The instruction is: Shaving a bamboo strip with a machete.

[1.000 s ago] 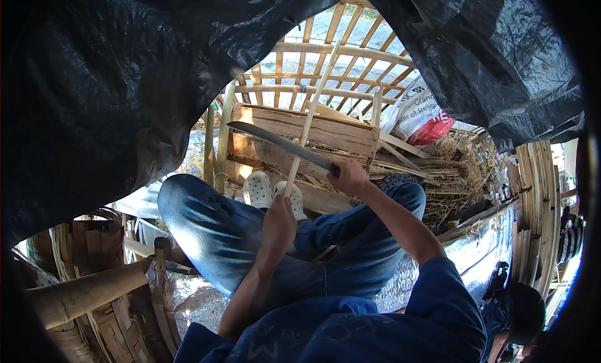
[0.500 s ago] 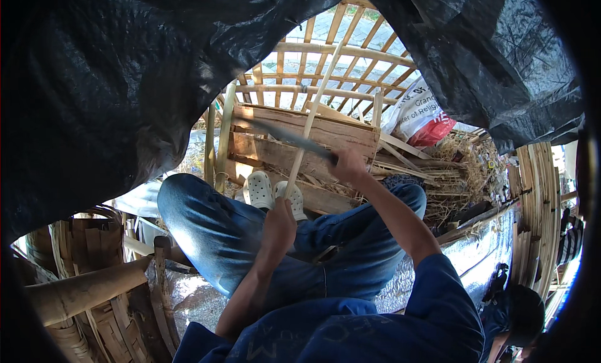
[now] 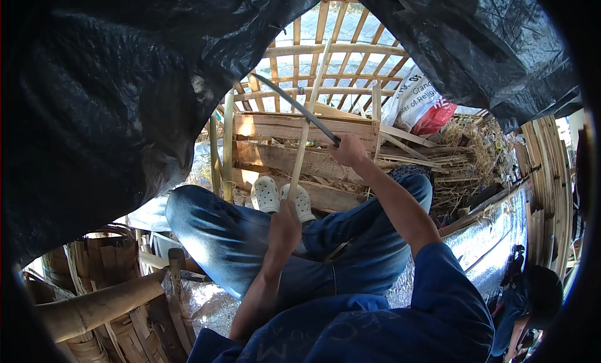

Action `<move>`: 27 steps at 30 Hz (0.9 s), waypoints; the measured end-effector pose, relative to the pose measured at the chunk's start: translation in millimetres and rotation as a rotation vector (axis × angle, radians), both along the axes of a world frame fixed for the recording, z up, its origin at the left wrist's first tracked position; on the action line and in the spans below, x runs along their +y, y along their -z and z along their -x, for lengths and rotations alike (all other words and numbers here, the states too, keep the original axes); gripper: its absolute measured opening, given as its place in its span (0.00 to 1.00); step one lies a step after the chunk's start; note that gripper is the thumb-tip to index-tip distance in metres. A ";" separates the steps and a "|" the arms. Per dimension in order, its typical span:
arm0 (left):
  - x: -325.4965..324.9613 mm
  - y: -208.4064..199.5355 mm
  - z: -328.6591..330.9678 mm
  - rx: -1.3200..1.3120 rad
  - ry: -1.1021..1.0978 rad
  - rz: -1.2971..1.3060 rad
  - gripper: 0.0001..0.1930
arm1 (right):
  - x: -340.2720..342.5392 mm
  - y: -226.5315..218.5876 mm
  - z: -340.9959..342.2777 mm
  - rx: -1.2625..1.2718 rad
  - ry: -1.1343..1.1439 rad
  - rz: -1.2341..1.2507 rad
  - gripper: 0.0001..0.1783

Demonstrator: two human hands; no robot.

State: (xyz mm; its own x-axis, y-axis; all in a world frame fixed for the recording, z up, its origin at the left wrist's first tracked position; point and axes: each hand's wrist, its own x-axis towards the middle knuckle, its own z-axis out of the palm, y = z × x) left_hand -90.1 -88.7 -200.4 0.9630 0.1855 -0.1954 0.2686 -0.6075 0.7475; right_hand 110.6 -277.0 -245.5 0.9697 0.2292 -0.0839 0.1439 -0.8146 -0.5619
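My left hand [image 3: 285,228] is closed round the near end of a long, pale bamboo strip [image 3: 302,151], just above my lap. The strip slants up and away from me, its far end in front of the lattice. Gripped in my right hand [image 3: 349,151] is the handle of a long dark machete [image 3: 289,100]. Its blade points far left and crosses the strip about midway. Whether the edge touches the strip, I cannot tell. White clogs [image 3: 265,194] on my feet lie beyond the left hand.
Wooden planks [image 3: 300,130] stand beyond my feet, with a bamboo lattice [image 3: 350,48] behind. Dark plastic sheeting [image 3: 106,100] hangs at both sides. Straw and split strips [image 3: 463,159] heap at right, near a white-and-red sack [image 3: 416,103]. A bamboo pole [image 3: 100,298] lies left; another person [image 3: 532,300] is lower right.
The machete's tip has swung up and away, so the blade slants more steeply across the strip. My left hand keeps its hold. The whole view has shifted slightly.
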 end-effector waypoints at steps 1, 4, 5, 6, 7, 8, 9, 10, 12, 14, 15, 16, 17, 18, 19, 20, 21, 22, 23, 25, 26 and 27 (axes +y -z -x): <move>0.0 3.1 -1.8 -0.012 0.001 -0.003 0.11 | -2.5 -1.6 2.1 -0.012 0.001 -0.003 0.12; -1.8 6.1 1.9 -0.054 0.005 -0.026 0.10 | -9.6 -3.7 31.9 -0.091 -0.345 0.101 0.10; -1.4 3.7 0.0 -0.061 0.005 -0.027 0.10 | -8.5 -8.3 25.7 -0.099 -0.344 0.102 0.10; -1.1 1.5 -0.2 -0.052 0.031 -0.012 0.10 | -6.3 -15.7 18.5 -0.086 -0.296 0.169 0.10; 0.0 0.1 2.5 -0.040 0.059 0.001 0.10 | -4.9 -20.8 11.5 -0.069 -0.247 0.233 0.10; -0.8 -0.1 4.6 -0.040 0.066 -0.002 0.10 | -6.8 -6.0 -10.2 -0.093 -0.139 0.122 0.11; 2.6 1.1 7.3 -0.052 0.074 0.001 0.09 | -2.4 -9.4 -25.9 -0.064 -0.035 0.097 0.11; 4.4 2.0 6.4 -0.070 0.086 0.007 0.09 | -0.8 -13.0 -39.9 -0.041 0.074 0.075 0.11; 2.8 1.9 3.0 -0.071 0.066 0.038 0.09 | -8.8 -17.7 -54.4 0.006 0.034 0.104 0.11; 1.9 0.9 -0.5 0.021 0.029 0.105 0.09 | -17.6 -17.7 -49.2 0.094 -0.074 0.118 0.12; 3.1 3.0 0.3 0.015 0.013 0.107 0.09 | -11.8 -20.2 -28.6 0.086 -0.182 0.165 0.12; 2.9 5.2 0.9 0.013 0.035 0.108 0.09 | -9.8 -24.5 -3.5 0.076 -0.278 0.216 0.12; 3.7 7.7 0.9 0.010 0.057 0.106 0.10 | -7.1 -27.8 21.4 0.051 -0.357 0.222 0.11; 2.9 12.3 -1.3 0.034 0.028 0.152 0.09 | -8.1 -30.2 42.4 0.030 -0.419 0.233 0.11; 8.2 26.2 -0.4 0.032 0.034 0.156 0.09 | -4.8 -31.0 57.2 0.001 -0.405 0.216 0.12; 16.0 46.1 -1.8 -0.013 0.107 0.165 0.11 | -0.9 -31.7 66.8 -0.027 -0.391 0.198 0.12; 21.1 57.2 2.7 -0.051 0.169 0.172 0.13 | 6.3 -30.8 74.5 -0.021 -0.396 0.198 0.12; 17.9 39.1 -9.2 0.247 0.000 0.375 0.17 | 7.8 -28.4 79.3 0.071 -0.311 0.125 0.13; 14.4 35.1 -14.8 0.258 0.011 0.377 0.17 | 6.9 -25.2 85.0 0.162 -0.226 0.051 0.14; 12.0 28.6 -16.3 0.282 -0.022 0.338 0.21 | 7.6 -19.1 99.1 0.162 -0.175 -0.036 0.14; 8.5 29.6 -13.4 0.171 -0.065 0.340 0.18 | 6.8 -16.3 105.9 0.160 -0.124 -0.120 0.14; 6.3 32.1 -13.7 0.176 -0.072 0.338 0.18 | 5.5 -17.5 106.8 0.166 -0.129 -0.122 0.14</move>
State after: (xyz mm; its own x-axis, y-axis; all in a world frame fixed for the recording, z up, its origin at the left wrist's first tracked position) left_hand -76.5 -82.4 -232.5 0.8962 0.1481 -0.4182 0.4436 -0.3097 0.8410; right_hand 3.8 -271.5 -228.0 0.9069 0.3689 -0.2036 0.1402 -0.7199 -0.6798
